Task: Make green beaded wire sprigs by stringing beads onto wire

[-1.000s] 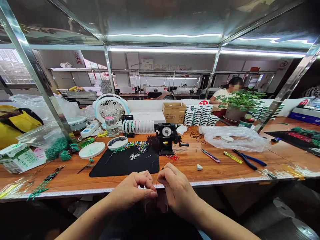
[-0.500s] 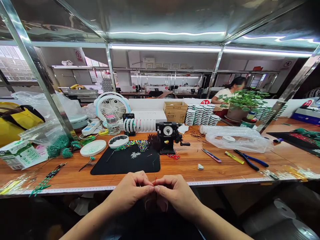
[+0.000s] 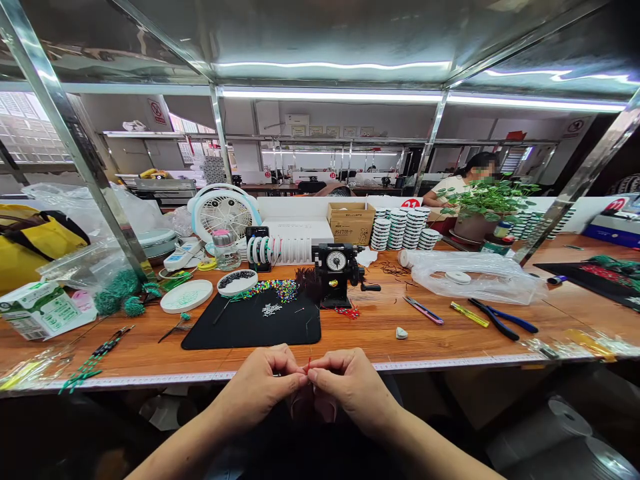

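Note:
My left hand [image 3: 263,387] and my right hand [image 3: 347,387] meet fingertip to fingertip just in front of the wooden bench's near edge [image 3: 450,363]. Both are closed in a pinch on a tiny red beaded piece [image 3: 308,366] that pokes up between them. Directly beyond them lies a black work mat [image 3: 250,327] with a small white beaded ornament [image 3: 270,309] and a band of mixed coloured beads [image 3: 273,290] along its far edge. A black hand-crank winder [image 3: 336,270] stands at the mat's right corner.
A white fan [image 3: 223,215], spools [image 3: 280,251], a cardboard box [image 3: 350,223] and stacked reels [image 3: 403,230] line the back. Blue pliers [image 3: 503,319], a yellow tool [image 3: 469,315] and a plastic bag [image 3: 475,277] lie right. Green beaded stems [image 3: 120,293] and a yellow bag [image 3: 35,243] sit left. Another person [image 3: 463,180] works behind.
My hands came together from slightly apart into a fingertip pinch, and the red piece now shows between them. In the last half second they barely moved.

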The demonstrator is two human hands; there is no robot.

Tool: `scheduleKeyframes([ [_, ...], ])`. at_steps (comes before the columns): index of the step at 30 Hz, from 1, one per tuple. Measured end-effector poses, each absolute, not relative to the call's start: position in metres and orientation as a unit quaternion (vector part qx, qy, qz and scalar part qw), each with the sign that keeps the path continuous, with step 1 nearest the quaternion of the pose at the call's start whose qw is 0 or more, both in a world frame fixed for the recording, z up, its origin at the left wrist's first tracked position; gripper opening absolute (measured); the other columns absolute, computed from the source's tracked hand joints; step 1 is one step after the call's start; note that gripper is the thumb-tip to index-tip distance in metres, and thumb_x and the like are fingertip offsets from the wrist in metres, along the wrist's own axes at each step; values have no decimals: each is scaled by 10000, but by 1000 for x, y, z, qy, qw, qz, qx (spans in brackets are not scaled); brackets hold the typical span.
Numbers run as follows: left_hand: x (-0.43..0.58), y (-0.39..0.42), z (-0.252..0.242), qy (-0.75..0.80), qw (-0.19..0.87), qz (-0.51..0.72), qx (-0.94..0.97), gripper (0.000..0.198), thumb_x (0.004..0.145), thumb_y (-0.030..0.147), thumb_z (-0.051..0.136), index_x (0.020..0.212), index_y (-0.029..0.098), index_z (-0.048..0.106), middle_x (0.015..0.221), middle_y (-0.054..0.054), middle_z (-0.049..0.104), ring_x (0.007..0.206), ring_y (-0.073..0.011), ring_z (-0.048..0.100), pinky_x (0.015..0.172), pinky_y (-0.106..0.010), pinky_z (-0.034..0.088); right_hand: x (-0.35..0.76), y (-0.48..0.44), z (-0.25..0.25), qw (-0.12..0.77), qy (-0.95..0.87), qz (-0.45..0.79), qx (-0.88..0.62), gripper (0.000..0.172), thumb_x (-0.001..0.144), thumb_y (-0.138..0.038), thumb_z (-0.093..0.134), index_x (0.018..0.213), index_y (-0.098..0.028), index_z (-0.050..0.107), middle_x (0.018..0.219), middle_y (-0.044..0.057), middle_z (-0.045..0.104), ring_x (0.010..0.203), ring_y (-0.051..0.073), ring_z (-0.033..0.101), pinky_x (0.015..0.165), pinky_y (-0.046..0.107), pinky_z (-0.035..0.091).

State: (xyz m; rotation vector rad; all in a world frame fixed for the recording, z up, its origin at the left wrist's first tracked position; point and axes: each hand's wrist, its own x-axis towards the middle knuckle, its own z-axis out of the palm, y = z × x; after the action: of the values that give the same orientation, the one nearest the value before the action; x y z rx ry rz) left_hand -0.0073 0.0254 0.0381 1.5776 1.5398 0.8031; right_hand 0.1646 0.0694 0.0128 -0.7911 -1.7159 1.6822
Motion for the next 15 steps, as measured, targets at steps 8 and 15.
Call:
scheduleKeyframes([
  [8, -8, 26, 36, 599, 397, 321, 617, 232, 724, 338, 614, 563, 172, 595, 675, 15, 536, 679, -155, 508, 659, -260, 366, 163, 71, 10, 308, -650, 624, -306, 234, 773, -283, 571, 616, -132, 657, 506, -20, 553, 464, 86, 461, 473, 211, 335],
  [15, -5, 22, 32, 598, 406, 394, 569, 256, 756, 389, 602, 629, 167, 602, 681, 14, 540, 703, -163, 501, 693, -271, 366, 160, 70, 9, 357, -637, 589, -346, 170, 744, -246, 580, 657, -120, 653, 578, 11, 601, 539, 110, 504, 525, 219, 382],
])
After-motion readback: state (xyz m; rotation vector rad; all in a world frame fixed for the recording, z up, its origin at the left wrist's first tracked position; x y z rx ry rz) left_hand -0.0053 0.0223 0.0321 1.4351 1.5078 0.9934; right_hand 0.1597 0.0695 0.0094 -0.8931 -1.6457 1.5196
